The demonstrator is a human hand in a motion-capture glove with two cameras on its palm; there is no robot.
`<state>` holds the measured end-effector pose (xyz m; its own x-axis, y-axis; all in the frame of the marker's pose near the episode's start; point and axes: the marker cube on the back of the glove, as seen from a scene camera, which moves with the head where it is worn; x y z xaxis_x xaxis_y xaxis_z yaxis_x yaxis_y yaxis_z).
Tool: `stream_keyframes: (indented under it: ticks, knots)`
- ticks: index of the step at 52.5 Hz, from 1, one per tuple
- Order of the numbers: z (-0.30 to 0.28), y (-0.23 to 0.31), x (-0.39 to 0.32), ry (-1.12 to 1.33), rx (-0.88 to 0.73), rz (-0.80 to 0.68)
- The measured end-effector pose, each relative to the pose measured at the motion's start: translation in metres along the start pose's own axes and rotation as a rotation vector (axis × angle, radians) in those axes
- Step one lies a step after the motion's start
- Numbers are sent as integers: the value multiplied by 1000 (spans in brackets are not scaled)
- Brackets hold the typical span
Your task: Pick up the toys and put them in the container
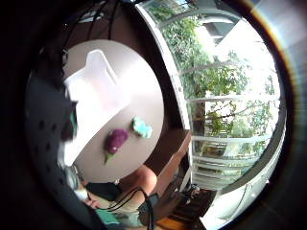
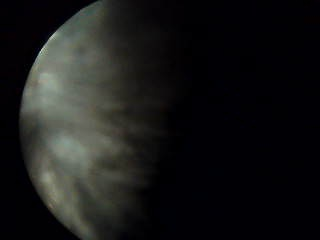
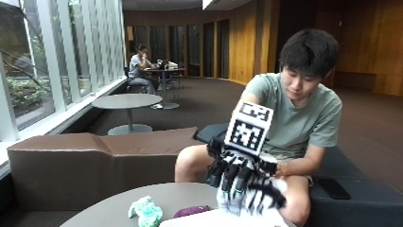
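While a person sits on a bench behind a round table, two toys lie on it, not yet put away. Going left to right in the outside view: a green toy lies on the tabletop; just beside it is a purple toy, shaped like an aubergine; next comes the white container, only its near rim showing at the lower edge. Over that rim hangs the gloved right hand, fingers pointing down and curled round something white. What it holds cannot be told for sure; it may be a toy about to go into the container.

From the little-finger palm view the container looks pale and bare inside as far as it shows, with the purple toy and green toy lying on the table close by it, apart from each other. The thumb-side view is almost dark, filled by something pale close to the palm.

By this reckoning the task is in its early or middle part: at least two toys remain.

Nothing stands between those toys and the container. A brown padded bench back runs behind the table, with windows to the left.
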<state>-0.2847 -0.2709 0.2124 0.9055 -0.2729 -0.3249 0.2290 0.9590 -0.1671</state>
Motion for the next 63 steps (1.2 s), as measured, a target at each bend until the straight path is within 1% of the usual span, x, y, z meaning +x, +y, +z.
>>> stream_keyframes:
  ticks: [4,7,14,22,30,37,41,50,58,63]
  knots:
    - [21,0,1,-32,-204,-56]
    - [24,2,9,-42,-277,-65]
    - [19,14,49,-33,-238,-13]
    - [10,48,140,-70,-213,66]
    - [29,74,209,-113,-175,136]
    - [87,93,248,-89,-279,161]
    - [125,95,261,-110,-324,166]
    - [227,96,283,-152,-457,180]
    - [305,96,292,-214,-515,197]
    - [338,92,290,-303,-503,196]
